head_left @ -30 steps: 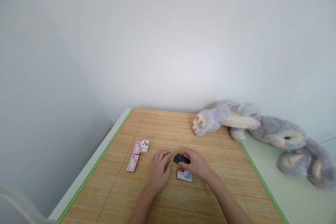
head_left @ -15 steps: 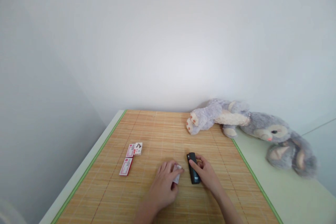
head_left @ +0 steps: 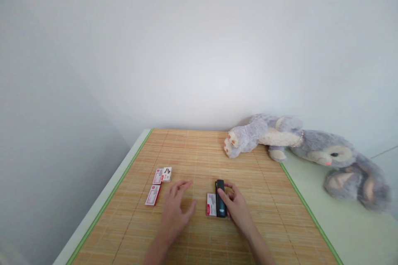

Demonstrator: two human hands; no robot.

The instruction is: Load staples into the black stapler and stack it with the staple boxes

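Note:
My right hand (head_left: 235,205) grips a black stapler (head_left: 221,199), thumb on top and fingers along its right side. Against the stapler's left side lies a small white and red box (head_left: 211,205). My left hand (head_left: 178,205) is held over the mat with thumb and fingers apart and nothing in them. Beyond it on the left are two flat white boxes with red edges, a nearer box (head_left: 152,195) and a farther box (head_left: 157,176). A smaller white box with a dark picture (head_left: 167,174) touches the farther one.
A bamboo mat (head_left: 199,153) with green edging covers much of the pale table (head_left: 314,190). A grey plush rabbit (head_left: 326,149) lies along the back right, its feet on the mat. A white wall (head_left: 199,49) rises behind.
My left hand has let go of the white and red box and moved left, its fingers spreading. The stapler in my right hand has shifted left, up against that box.

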